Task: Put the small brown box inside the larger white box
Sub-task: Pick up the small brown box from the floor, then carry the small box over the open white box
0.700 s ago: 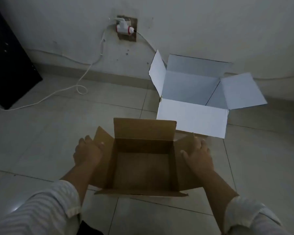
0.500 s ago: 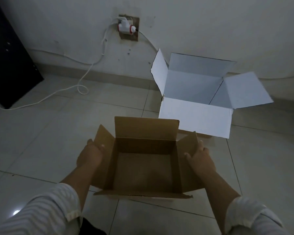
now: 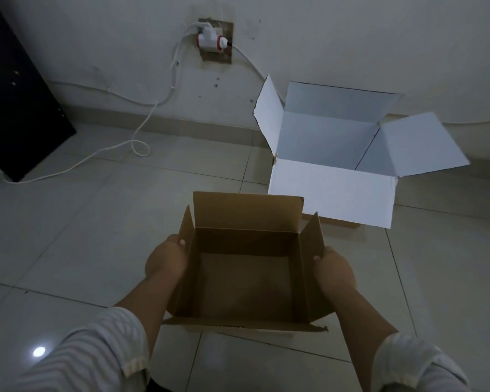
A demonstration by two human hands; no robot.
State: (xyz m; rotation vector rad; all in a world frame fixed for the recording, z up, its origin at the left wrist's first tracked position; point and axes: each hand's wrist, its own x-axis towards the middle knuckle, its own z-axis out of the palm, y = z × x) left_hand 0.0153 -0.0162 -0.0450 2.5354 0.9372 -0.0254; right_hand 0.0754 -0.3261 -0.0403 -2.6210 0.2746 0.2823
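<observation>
- The small brown box (image 3: 246, 275) now sits higher and closer to the white box (image 3: 331, 190) than a moment earlier.
- Left hand (image 3: 166, 260) and right hand (image 3: 334, 271) clamp its opposite side walls, thumbs hooked over the side flaps.
- The brown box is open and empty between them, above the tiled floor (image 3: 96, 222).

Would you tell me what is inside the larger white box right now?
The white box shows only bare far and side walls inside. Its near wall and folded-down front flap hide the floor, so the bottom cannot be checked.

Matt brown cardboard box (image 3: 246, 281), smooth white cardboard box (image 3: 331, 193), glossy tiled floor (image 3: 82, 222), striped cloth sleeves (image 3: 91, 355), dull plastered wall (image 3: 351, 38)
</observation>
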